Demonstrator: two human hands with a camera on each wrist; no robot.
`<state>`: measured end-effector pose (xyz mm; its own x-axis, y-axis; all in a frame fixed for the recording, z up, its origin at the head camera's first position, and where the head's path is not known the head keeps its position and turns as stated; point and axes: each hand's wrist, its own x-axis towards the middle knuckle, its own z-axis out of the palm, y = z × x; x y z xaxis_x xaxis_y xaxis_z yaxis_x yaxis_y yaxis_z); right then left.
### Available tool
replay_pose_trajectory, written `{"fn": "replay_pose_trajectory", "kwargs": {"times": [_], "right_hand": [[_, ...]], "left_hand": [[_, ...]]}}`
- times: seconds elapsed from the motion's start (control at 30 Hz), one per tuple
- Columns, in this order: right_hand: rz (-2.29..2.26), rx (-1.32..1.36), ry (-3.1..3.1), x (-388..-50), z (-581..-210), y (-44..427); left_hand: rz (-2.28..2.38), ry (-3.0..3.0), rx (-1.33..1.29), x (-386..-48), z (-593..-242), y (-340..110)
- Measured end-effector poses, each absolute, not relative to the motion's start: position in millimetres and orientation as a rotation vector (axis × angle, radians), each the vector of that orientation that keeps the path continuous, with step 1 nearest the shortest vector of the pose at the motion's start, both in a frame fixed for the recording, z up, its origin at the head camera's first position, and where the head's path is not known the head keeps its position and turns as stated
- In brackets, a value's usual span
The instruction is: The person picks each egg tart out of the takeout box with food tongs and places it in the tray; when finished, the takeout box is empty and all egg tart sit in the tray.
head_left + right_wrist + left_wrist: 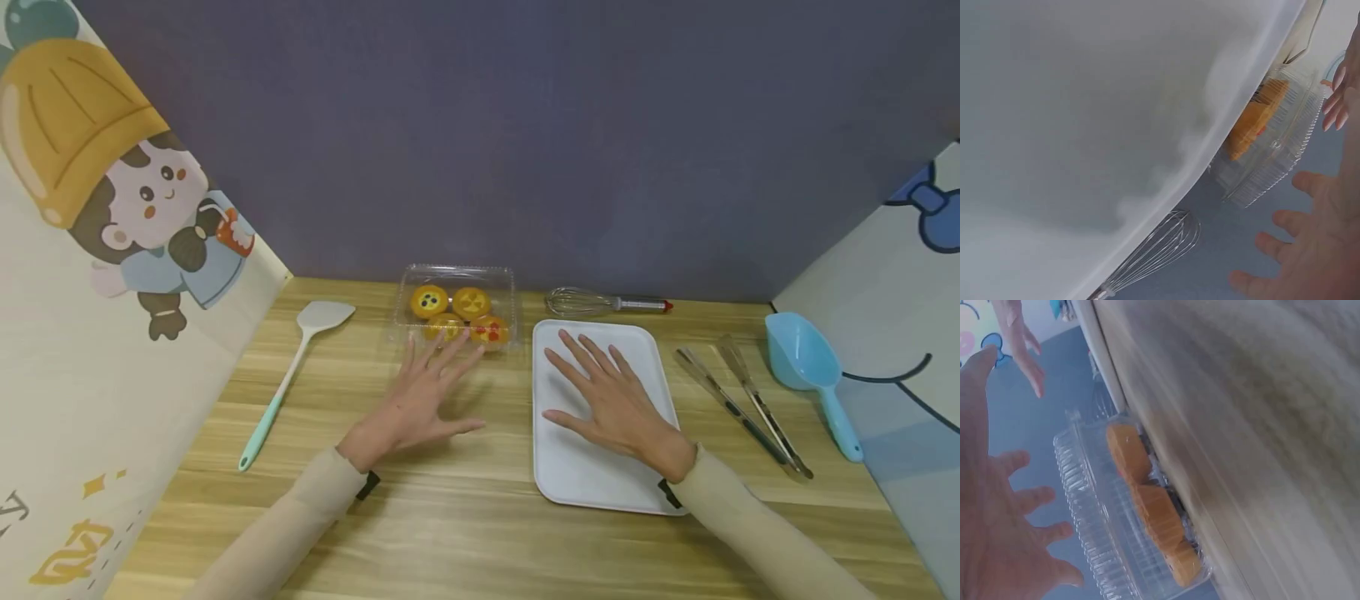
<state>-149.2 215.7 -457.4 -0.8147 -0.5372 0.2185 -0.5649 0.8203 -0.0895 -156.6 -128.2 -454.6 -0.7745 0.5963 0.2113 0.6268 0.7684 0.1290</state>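
Note:
My left hand (412, 408) is held above the table with its fingers spread, just in front of a clear plastic box (457, 277). Inside that box are several egg tarts (429, 302) with different toppings; the left wrist view shows their orange sides (1160, 515) through the plastic. Over a white rectangular tray (600, 483) hovers my right hand (611, 408), fingers also spread and holding nothing. In the right wrist view the hand (1310, 244) is apart from the tray surface (1104, 112).
Behind the tray lies a whisk (600, 302). Metal tongs (742, 404) and a light-blue scoop (806, 358) lie to the right. At the left is a spatula (292, 375) with a mint handle. A dark panel (480, 142) rises along the table's back edge.

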Motion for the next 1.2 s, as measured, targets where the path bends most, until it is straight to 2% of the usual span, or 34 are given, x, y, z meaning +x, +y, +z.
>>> {"fn": "replay_pose_trajectory", "kwargs": {"times": [0.4,0.9,1.2], "right_hand": [[0.250,1.066,-2.739,-173,-441,179],[0.308,1.108,-2.548,-200,-425,119],[-0.001,1.130,-2.429,-208,-439,92]], "left_hand": [[-0.668,-2.798,-0.699,-161,-446,-148],[-1.490,-2.664,0.016,-179,-450,-177],[-2.156,-2.399,0.265,-188,-454,-185]]}}
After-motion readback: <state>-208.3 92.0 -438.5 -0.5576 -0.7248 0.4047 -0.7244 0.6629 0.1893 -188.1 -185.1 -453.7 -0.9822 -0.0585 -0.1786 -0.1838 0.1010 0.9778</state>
